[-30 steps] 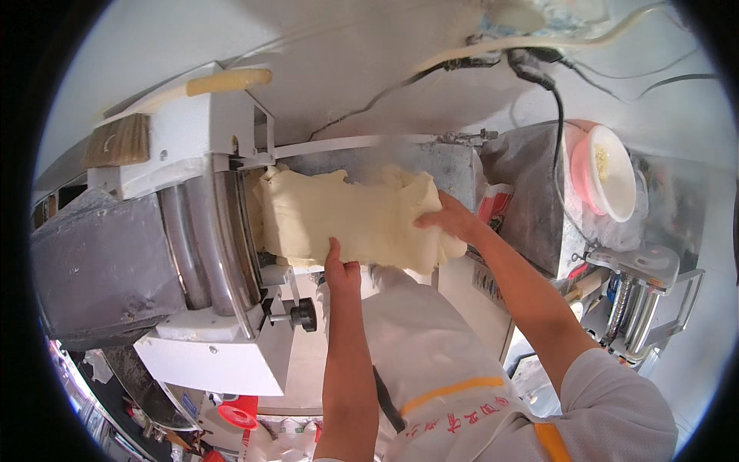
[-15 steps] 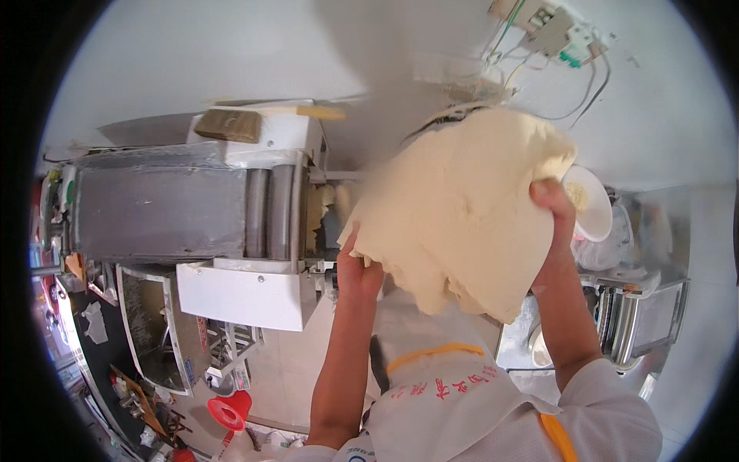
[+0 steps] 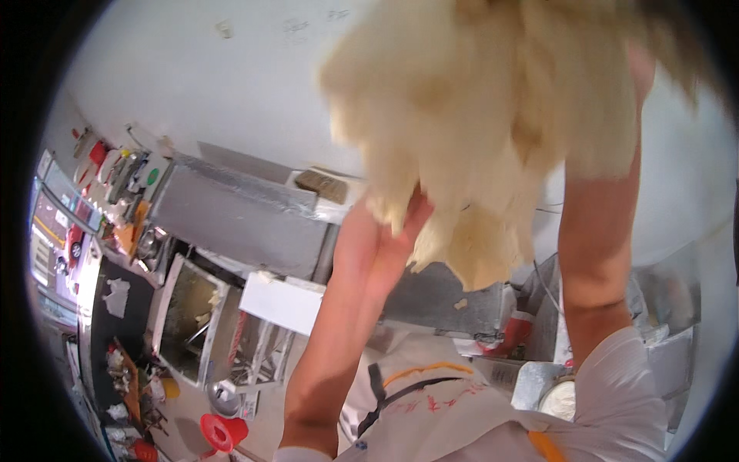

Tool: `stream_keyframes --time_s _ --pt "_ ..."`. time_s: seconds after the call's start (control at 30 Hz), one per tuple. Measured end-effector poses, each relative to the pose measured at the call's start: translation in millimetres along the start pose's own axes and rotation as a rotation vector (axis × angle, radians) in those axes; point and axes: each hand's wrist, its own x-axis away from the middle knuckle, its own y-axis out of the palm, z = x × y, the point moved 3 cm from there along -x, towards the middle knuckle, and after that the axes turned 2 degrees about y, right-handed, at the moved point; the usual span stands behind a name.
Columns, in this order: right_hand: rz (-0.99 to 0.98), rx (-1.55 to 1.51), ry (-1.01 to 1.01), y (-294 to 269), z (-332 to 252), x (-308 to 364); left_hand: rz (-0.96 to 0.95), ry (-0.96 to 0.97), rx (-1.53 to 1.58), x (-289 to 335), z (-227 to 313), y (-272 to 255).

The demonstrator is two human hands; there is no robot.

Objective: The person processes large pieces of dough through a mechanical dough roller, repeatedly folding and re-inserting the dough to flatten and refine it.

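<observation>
A large, ragged sheet of pale yellow dough (image 3: 477,100) hangs high in front of me, blurred by motion, its torn lower edge drooping in flaps. My left hand (image 3: 385,235) is closed on a flap at the sheet's lower left. On the far right my right hand (image 3: 643,73) is raised at the upper part of the sheet, with most of its fingers hidden behind the dough. Left of the dough stands a dough roller machine with a grey feed bed (image 3: 239,215) and a white side panel (image 3: 281,302).
A brush (image 3: 322,185) lies on the machine's white housing. Below the dough is a grey metal surface (image 3: 431,300) with scraps on it. A round container of white contents (image 3: 560,402) stands by my right elbow. On the floor are a red bucket (image 3: 223,433) and a metal-framed bin (image 3: 185,327).
Both hands have lifted the dough sheet upward, and my right arm now reaches much higher. The view has tilted, bringing the metal surface under the sheet into sight.
</observation>
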Motion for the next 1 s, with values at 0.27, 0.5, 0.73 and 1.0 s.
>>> stream_keyframes --time_s 0.27,0.5,0.73,1.0 --pt "-0.413 -0.26 0.016 171 35 -75 -0.212 0.158 0.225 -21 156 48" --pt "-0.584 -0.52 0.134 335 172 -145 0.129 0.582 -0.126 -10 415 -1" --pt "-0.657 -0.641 0.169 438 270 -223 0.154 0.688 -0.365 -54 689 -59" --pt "0.011 -0.352 0.319 269 443 -126 0.421 0.533 -0.797 -8 685 -187"
